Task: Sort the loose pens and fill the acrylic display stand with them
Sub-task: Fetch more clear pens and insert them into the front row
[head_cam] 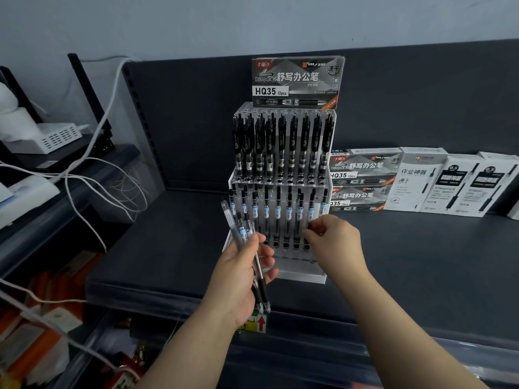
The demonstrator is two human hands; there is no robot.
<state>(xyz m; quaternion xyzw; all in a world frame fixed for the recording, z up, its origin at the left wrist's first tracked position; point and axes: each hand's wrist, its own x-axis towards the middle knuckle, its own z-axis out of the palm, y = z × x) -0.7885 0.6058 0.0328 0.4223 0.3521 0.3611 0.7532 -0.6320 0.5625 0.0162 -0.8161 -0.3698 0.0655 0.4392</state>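
Note:
A clear acrylic display stand (302, 272) stands on the dark shelf, tiered, with a row of black pens (282, 144) in its upper tier and clear pens with blue labels (289, 214) in its lower tier. My left hand (241, 273) grips a small bundle of loose clear pens (259, 273), tips down, just left of the stand's front. My right hand (334, 240) is at the lower tier's right side, its fingertips pinching the barrel of a pen (311, 211) standing there.
A grey HQ35 pen box (297, 80) sits on top of the stand. More pen boxes (421, 182) line the shelf's back right. White cables (92, 175) and white devices lie on the left. Packaged goods fill the lower shelf at bottom left.

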